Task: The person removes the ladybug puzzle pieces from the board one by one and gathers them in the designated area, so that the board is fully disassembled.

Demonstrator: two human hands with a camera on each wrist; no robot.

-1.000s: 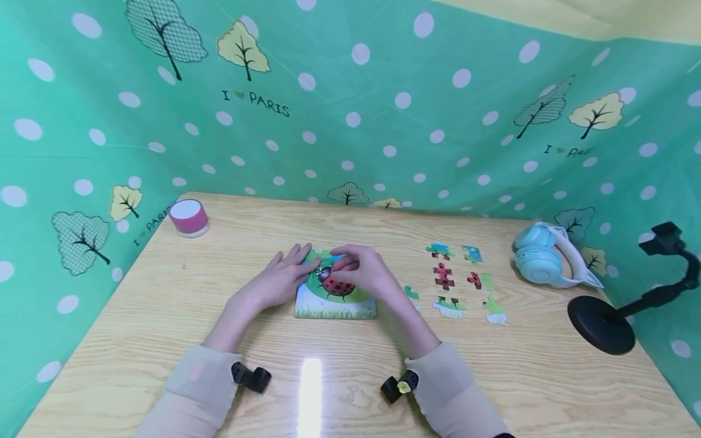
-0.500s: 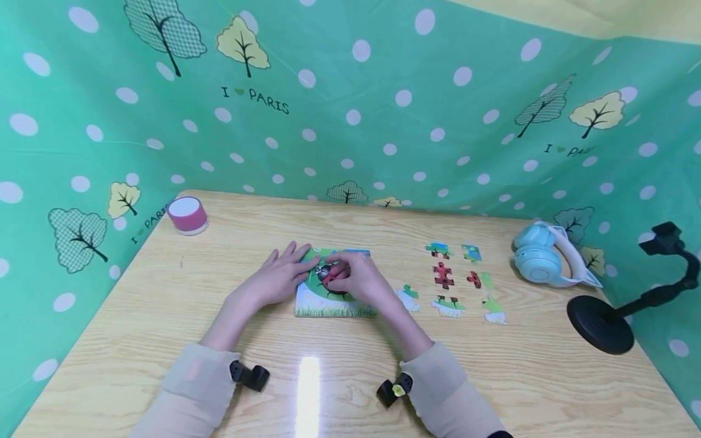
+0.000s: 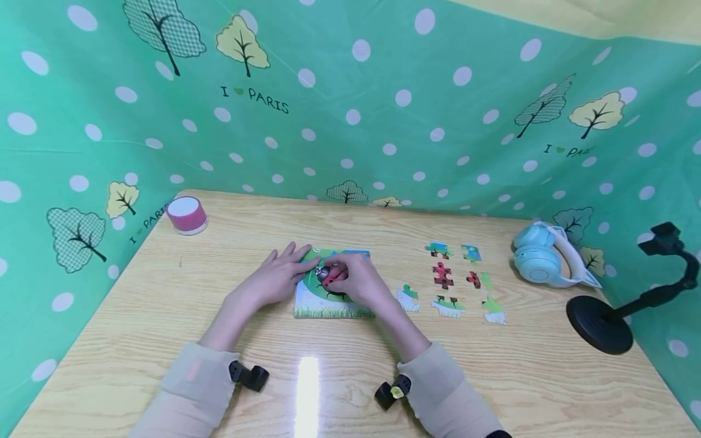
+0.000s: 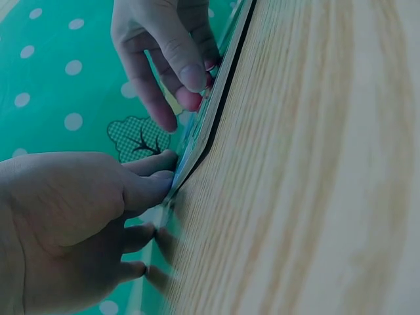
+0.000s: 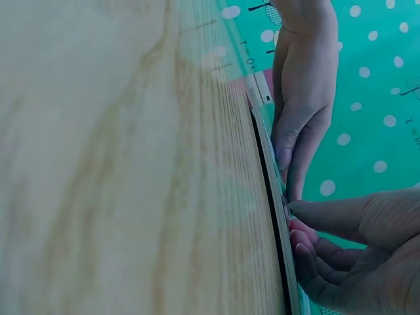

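A ladybug puzzle board (image 3: 328,309) lies flat on the table in the head view. My left hand (image 3: 276,281) rests with fingers spread at the board's left edge, its thumb and index finger touching the upper left part. Over the middle of the board, my right hand (image 3: 356,280) pinches a small red puzzle piece (image 3: 334,277) against the ladybug picture; the fingers cover much of it. In the left wrist view, red shows at the tips of the right hand (image 4: 174,56). The right wrist view has the same hand (image 5: 367,252) low against the board's edge.
Several loose puzzle pieces (image 3: 443,277) lie spread to the right of the board. Further right are light blue headphones (image 3: 539,261) and a black stand (image 3: 599,324). A pink and white round container (image 3: 187,216) stands at the back left of the table (image 3: 181,292).
My right hand has shifted slightly left and down on the board, its fingertips closing in on the ladybug. A loose piece at lower right shows more fully. The left hand has barely moved.
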